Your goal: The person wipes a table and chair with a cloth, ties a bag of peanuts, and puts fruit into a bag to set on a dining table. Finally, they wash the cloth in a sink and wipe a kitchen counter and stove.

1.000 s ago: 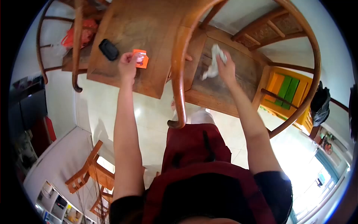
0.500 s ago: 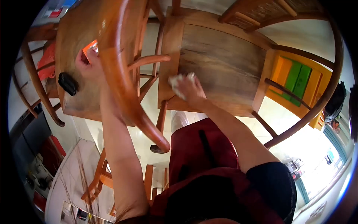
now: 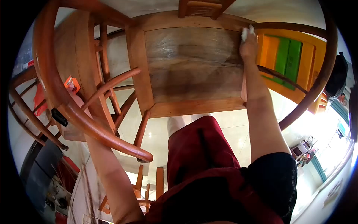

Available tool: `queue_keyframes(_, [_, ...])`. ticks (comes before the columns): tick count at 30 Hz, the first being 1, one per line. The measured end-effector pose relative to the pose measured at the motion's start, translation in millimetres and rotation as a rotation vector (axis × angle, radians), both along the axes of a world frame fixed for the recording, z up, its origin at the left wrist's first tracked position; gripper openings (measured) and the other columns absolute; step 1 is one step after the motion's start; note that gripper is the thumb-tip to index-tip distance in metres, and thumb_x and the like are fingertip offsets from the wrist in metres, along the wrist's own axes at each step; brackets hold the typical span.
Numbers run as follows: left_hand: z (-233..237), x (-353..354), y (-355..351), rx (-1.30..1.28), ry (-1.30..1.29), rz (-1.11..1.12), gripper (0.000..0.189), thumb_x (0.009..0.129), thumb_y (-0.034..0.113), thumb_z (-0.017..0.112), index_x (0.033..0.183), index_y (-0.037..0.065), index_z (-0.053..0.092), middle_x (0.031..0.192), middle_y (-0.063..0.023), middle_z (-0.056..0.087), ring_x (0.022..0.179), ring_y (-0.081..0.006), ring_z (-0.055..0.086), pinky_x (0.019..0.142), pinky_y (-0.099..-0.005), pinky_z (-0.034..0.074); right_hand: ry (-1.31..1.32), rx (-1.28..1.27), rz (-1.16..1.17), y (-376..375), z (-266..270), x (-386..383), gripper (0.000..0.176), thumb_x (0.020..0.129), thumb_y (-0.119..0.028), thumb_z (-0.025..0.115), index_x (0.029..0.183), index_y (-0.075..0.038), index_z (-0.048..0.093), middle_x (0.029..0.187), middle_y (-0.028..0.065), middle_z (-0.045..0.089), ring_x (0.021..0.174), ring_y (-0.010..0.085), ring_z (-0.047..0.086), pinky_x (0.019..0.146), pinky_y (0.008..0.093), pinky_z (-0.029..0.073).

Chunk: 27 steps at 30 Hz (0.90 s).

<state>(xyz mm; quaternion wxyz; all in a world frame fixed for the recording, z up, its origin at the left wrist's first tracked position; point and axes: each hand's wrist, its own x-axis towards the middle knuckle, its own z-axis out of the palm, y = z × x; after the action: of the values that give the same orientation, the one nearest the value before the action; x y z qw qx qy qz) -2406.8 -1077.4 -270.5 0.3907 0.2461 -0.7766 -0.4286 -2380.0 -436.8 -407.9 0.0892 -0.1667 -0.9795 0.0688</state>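
Note:
My right hand (image 3: 249,48) is closed on a crumpled white cloth (image 3: 245,34) and presses it at the far right corner of a wooden chair seat (image 3: 194,61). The seat has a darker inset panel inside a lighter frame. My left hand (image 3: 77,100) is at a small orange packet (image 3: 72,85) above the neighbouring wooden table. The chair's curved armrest (image 3: 89,119) passes in front of that hand and hides most of its fingers. A small black case (image 3: 59,117) lies near the table's front edge, left of my left hand.
The armrest on the right (image 3: 320,89) curves around the seat. Beyond it stands an orange and green plastic piece (image 3: 287,59). Another wooden chair (image 3: 28,108) is at the far left, with a red bag (image 3: 39,99). More chair parts (image 3: 159,183) show below.
My right hand has moved the cloth from the seat's left side to its far right corner. The view has shifted left to right, so the seat looks more central and the left hand is more hidden.

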Motion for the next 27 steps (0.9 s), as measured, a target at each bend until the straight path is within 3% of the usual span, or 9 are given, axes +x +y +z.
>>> queue_keyframes(4, [12,3,-9,0.068,-0.019,0.008,0.032,0.087,0.011,0.052,0.115,-0.004,0.047,0.102,-0.0097,0.053,0.088,-0.0161,0.053,0.073,-0.0296,0.048,0.123,0.071,-0.187,-23,-31,-2,0.043,0.072,-0.008,0.053,0.115,0.0,0.051,0.112,0.0208,0.053,0.105,0.0348,0.048,0.09,0.0406,0.039])
queue_keyframes(7, [35,8,-16,0.263,-0.012,0.014,0.034,0.088,0.011,0.051,0.117,-0.004,0.045,0.103,-0.0096,0.052,0.088,-0.0163,0.052,0.073,-0.03,0.048,-0.119,0.223,0.234,-149,-17,28,0.045,0.077,-0.009,0.047,0.122,-0.005,0.049,0.126,0.0157,0.048,0.121,0.033,0.04,0.1,0.0422,0.03])
queue_keyframes(9, [63,21,-12,0.408,0.032,0.031,0.035,0.088,0.012,0.05,0.118,-0.005,0.045,0.103,-0.0096,0.051,0.087,-0.0164,0.052,0.073,-0.0303,0.048,-0.263,-0.3,0.507,-208,-17,89,0.045,0.083,-0.014,0.043,0.128,-0.015,0.045,0.14,0.0071,0.034,0.13,0.0273,0.029,0.105,0.0447,0.024])
queue_keyframes(11, [107,49,36,-0.062,-0.113,0.06,0.038,0.091,0.015,0.041,0.123,-0.005,0.041,0.109,-0.0107,0.05,0.092,-0.019,0.053,0.075,-0.0342,0.049,-0.251,-0.078,0.986,-242,5,153,0.042,0.083,-0.016,0.046,0.125,-0.019,0.045,0.137,0.005,0.037,0.13,0.0253,0.028,0.107,0.0477,0.022])
queue_keyframes(14, [151,82,108,-0.028,-0.004,-0.001,0.037,0.092,0.023,0.04,0.12,-0.001,0.045,0.119,-0.0131,0.05,0.104,-0.0242,0.052,0.09,-0.0378,0.042,-0.336,-0.273,1.209,-204,18,215,0.038,0.082,-0.014,0.048,0.119,-0.022,0.047,0.131,0.0015,0.041,0.129,0.0256,0.029,0.106,0.0498,0.025])
queue_keyframes(17, [141,119,183,-0.464,-0.026,-0.331,0.039,0.093,0.031,0.043,0.114,-0.002,0.048,0.117,-0.014,0.051,0.106,-0.024,0.051,0.088,-0.0363,0.042,-0.28,-0.222,0.879,-118,11,208,0.052,0.081,-0.012,0.05,0.129,-0.027,0.041,0.138,-0.0011,0.037,0.131,0.0226,0.03,0.107,0.0457,0.023])
queue_keyframes(18, [133,126,188,-0.487,-0.017,-0.771,0.045,0.091,0.036,0.046,0.115,-0.002,0.048,0.12,-0.0137,0.049,0.11,-0.0254,0.048,0.088,-0.0364,0.041,-0.208,-0.273,0.721,-85,-4,209,0.058,0.08,-0.011,0.052,0.134,-0.027,0.039,0.14,-0.0005,0.036,0.131,0.024,0.032,0.107,0.0458,0.024])
queue_keyframes(23, [98,154,269,-0.412,-0.182,-0.801,0.043,0.083,0.008,0.059,0.121,0.001,0.043,0.129,-0.0143,0.038,0.123,-0.0285,0.036,0.101,-0.0398,0.032,0.008,0.05,0.316,19,-1,89,0.059,0.07,0.006,0.051,0.126,-0.014,0.048,0.118,0.014,0.053,0.11,0.035,0.046,0.094,0.0433,0.037])
queue_keyframes(27, [116,157,225,-0.705,-0.168,-0.566,0.046,0.085,0.019,0.061,0.122,-0.001,0.042,0.129,-0.0166,0.033,0.12,-0.0284,0.037,0.097,-0.0411,0.036,0.034,-0.075,0.177,-15,-6,147,0.055,0.069,0.006,0.053,0.12,-0.014,0.052,0.124,0.012,0.049,0.119,0.0333,0.041,0.101,0.0472,0.032])
